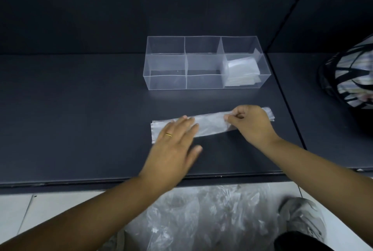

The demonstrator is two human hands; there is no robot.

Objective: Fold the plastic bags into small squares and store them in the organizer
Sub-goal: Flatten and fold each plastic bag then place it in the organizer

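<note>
A dark table is seen, on which a clear organizer is set. In front of the organizer, nearer the person, a bag is laid out flat as a long narrow strip that runs about parallel to the organizer's front wall. The left part of the strip is pressed down by the left hand: its fingers are held straight and slightly spread, the thumb is stretched out over the table, and a ring is worn on one finger. Further in front of the organizer, below the table's edge, a pile of loose bags is seen on the floor. Folded squares are stacked in the organizer's rightmost compartment. In front of that compartment the strip is pinched between thumb and forefinger of the right hand, the other fingers being curled; the strip's right end is left showing beyond the knuckles. Right of the pile a shoe is seen, and well to the right of the organizer a basket is partly cut off by the frame.
</note>
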